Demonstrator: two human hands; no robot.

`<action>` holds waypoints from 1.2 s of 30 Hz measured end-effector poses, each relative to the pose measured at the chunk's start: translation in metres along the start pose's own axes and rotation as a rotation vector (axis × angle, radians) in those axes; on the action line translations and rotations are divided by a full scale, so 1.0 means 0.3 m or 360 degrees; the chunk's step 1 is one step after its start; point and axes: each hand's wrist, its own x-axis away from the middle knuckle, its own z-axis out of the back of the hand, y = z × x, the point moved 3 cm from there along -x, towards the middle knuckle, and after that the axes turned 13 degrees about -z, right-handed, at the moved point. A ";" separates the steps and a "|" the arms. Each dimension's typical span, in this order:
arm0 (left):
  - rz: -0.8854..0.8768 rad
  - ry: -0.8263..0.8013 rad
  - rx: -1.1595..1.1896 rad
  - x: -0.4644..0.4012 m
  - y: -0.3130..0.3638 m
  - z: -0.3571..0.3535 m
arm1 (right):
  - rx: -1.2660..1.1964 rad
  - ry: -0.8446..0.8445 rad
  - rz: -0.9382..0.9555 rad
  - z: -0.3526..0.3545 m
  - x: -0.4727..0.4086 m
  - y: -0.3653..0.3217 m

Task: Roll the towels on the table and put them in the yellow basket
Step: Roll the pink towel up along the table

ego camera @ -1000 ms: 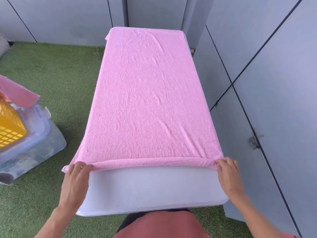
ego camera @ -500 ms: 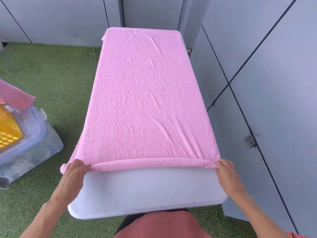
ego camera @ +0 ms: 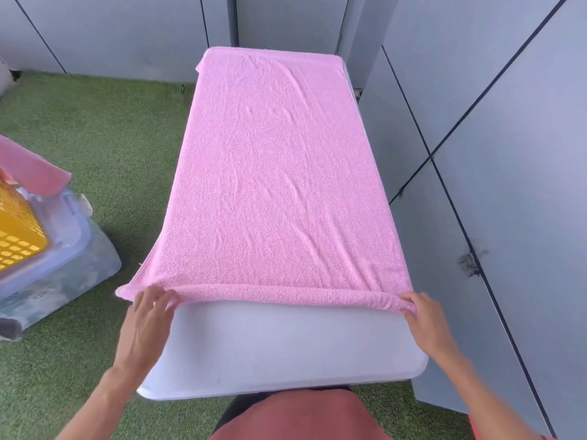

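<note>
A pink towel (ego camera: 273, 173) lies spread flat over most of the white table (ego camera: 286, 350), with its near edge curled into a thin roll across the table's width. My left hand (ego camera: 144, 325) grips the roll's left end, which hangs slightly past the table's left edge. At the right end of the roll, my right hand (ego camera: 427, 322) pinches the fabric. The yellow basket (ego camera: 17, 236) sits at the far left, partly cut off by the frame, with another pink towel (ego camera: 30, 168) draped over it.
The basket rests on a clear plastic lidded bin (ego camera: 60, 265) on green artificial grass (ego camera: 95, 138). Grey panel walls (ego camera: 508, 185) stand close along the table's right side and behind it.
The near edge of the towel has been rolled a little further up the table, and the roll is slightly thicker. Both hands stay at its ends.
</note>
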 end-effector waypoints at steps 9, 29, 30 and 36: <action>0.0082 -0.0099 -0.0103 -0.050 -0.009 0.011 | 0.0170 -0.0014 0.0072 -0.017 -0.032 0.015; 0.0377 -0.0360 0.0615 -0.138 -0.079 0.029 | 0.0300 0.0335 0.0249 -0.059 -0.011 -0.063; 0.0346 -0.0404 0.0601 -0.136 -0.081 0.028 | 0.0313 0.0312 0.0226 -0.054 -0.021 -0.058; 0.0303 -0.0701 0.0654 -0.089 -0.101 0.032 | 0.0407 0.0163 0.0230 -0.021 -0.004 0.024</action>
